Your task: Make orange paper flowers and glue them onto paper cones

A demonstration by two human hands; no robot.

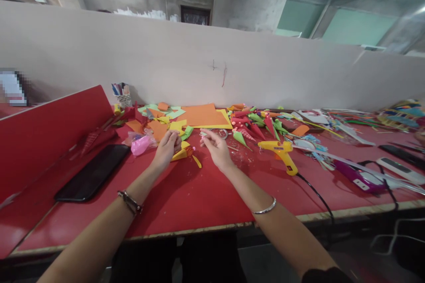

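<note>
The bare left hand [167, 148] has its fingers curled together, though I cannot tell whether anything is pinched inside; the right hand [215, 149] brings thumb and fingertips together on what looks like a small pink bit [201, 137], a precise grip that seems to suit so slight a thing; the two hands stand apart, and between them on the glossy red tabletop [179, 203] lies a yellow folded-paper piece [180, 154], likely set there to be within easy reach of both. The yellow plastic glue gun [282, 154] lies on its side to the right, its handle towards the table's front edge, perhaps so that the right hand can find it quickly; its black cord [317, 193] drops over that edge and could snag the right forearm. A flat black smartphone [94, 173] lies outside the left forearm, and a bright pink bundle in clear plastic [141, 145] crowds the left wrist; behind, flat orange paper sheets [201, 116] and a heap of red and green paper cones [255, 127] limit room farther forward.
</note>
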